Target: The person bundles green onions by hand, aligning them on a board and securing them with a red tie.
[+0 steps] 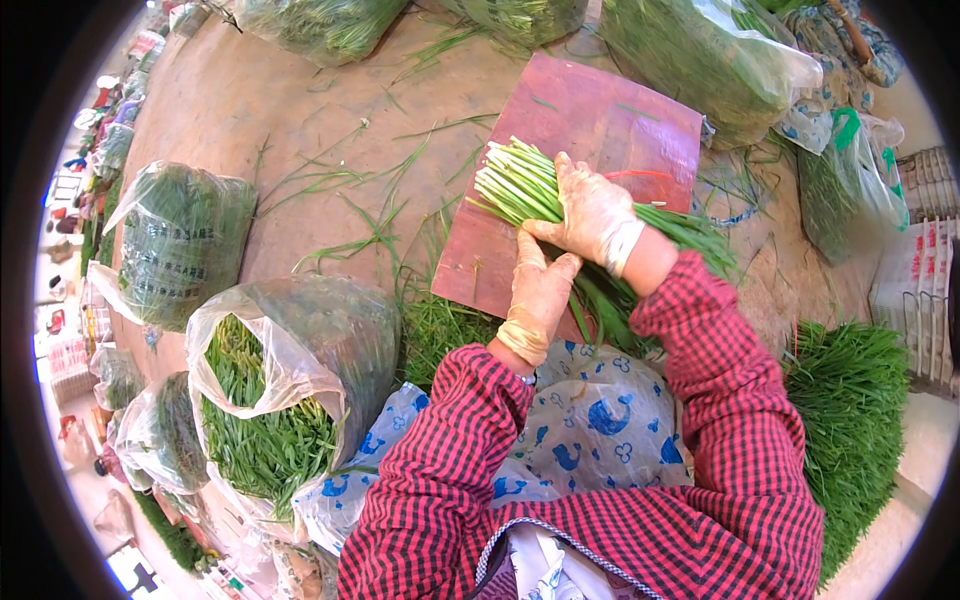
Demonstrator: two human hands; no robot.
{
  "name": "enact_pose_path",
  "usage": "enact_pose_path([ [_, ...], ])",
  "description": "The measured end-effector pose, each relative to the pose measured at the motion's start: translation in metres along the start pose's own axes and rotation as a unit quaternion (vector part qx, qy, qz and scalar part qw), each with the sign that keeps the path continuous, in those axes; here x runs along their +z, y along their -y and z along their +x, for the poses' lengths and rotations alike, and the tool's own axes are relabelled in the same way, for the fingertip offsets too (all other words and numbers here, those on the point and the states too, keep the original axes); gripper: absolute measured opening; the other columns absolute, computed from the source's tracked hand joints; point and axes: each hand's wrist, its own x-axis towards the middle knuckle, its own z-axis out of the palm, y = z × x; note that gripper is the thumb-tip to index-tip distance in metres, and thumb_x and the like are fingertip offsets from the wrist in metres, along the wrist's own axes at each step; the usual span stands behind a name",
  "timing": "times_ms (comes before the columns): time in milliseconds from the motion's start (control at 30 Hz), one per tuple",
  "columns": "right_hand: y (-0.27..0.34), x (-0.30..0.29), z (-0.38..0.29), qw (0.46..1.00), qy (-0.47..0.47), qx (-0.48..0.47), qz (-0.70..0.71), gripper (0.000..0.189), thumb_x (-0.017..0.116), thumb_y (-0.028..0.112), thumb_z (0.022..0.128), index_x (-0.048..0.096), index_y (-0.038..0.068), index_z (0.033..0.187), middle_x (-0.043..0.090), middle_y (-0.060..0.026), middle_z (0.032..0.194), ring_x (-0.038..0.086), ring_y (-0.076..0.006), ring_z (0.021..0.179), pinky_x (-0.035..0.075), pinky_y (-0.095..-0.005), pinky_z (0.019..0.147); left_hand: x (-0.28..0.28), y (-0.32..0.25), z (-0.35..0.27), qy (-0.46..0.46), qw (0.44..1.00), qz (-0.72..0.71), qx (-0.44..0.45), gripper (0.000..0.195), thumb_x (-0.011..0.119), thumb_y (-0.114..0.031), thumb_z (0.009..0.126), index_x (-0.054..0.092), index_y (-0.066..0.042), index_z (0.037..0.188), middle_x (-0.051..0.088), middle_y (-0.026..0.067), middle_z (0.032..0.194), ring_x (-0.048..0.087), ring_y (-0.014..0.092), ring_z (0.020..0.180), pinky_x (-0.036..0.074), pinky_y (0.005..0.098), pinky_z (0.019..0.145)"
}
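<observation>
A bundle of green leafy stalks (517,180), pale at its cut ends, lies across a reddish board (630,112). My right hand (589,214), in a thin glove, is closed over the bundle from above. My left hand (538,289), gloved too, presses at the bundle's near side, its fingertips partly hidden beneath the stalks and beside the right hand. A red band (639,174) shows on the board by my right hand. Below my hands a clear plastic sheet with blue prints (600,420) covers my lap.
An open plastic bag of greens (270,427) stands at the left, a tied-up bag (184,247) beyond it. Large bags (697,67) stand at the top. A green-handled bag (840,187) and a heap of greens (851,420) are at the right. Loose leaves (375,232) litter the floor. Another person's arm (851,30) shows top right.
</observation>
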Motion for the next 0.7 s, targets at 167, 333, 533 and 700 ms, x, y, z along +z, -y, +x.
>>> enact_pose_path([
  [167, -0.013, 0.028, 0.002, 0.994, -0.103, 0.017, 0.017, 0.111, 0.069, 0.069, 0.073, 0.036, -0.008, 0.146, 0.056, -0.0265, 0.132, 0.056, -0.0350, 0.124, 0.043, -0.0410, 0.106, -0.001, -0.008, -0.013, -0.057, 0.996, -0.020, 0.065, 0.053, 0.058, -0.009, 0.096, 0.042, 0.001, 0.145, 0.055, 0.0079, 0.137, 0.053, 0.015, 0.122, 0.042, 0.0289, 0.105],
  [333, -0.055, 0.039, 0.033, 0.881, -0.171, 0.063, 0.436, 0.080, 0.077, 0.055, 0.080, 0.057, -0.005, 0.129, 0.067, -0.0199, 0.115, 0.065, -0.0257, 0.109, 0.050, -0.0359, 0.094, -0.052, 0.003, -0.027, -0.144, 0.989, 0.005, 0.022, 0.025, 0.055, -0.009, 0.097, 0.066, 0.001, 0.118, 0.068, 0.0071, 0.110, 0.064, 0.011, 0.090, 0.054, 0.0243, 0.077],
  [533, -0.133, 0.045, 0.032, 0.884, -0.143, 0.279, 0.347, 0.043, 0.071, 0.041, 0.085, 0.069, 0.003, 0.104, 0.073, -0.0168, 0.088, 0.069, -0.0276, 0.083, 0.052, -0.0373, 0.080, -0.054, 0.008, -0.036, -0.149, 0.925, 0.342, 0.069, 0.022, 0.069, -0.010, 0.087, 0.068, -0.003, 0.108, 0.062, 0.0020, 0.094, 0.057, 0.009, 0.074, 0.050, 0.0247, 0.067],
  [700, -0.090, -0.004, 0.039, 0.965, 0.044, 0.223, 0.134, 0.060, 0.068, 0.045, 0.084, 0.062, 0.007, 0.130, 0.060, -0.0237, 0.131, 0.056, -0.0363, 0.125, 0.045, -0.0429, 0.103, -0.049, 0.004, -0.040, -0.118, 0.802, 0.562, 0.163, 0.022, 0.079, -0.022, 0.078, 0.065, -0.013, 0.092, 0.057, 0.0009, 0.087, 0.061, 0.018, 0.075, 0.050, 0.0340, 0.066],
])
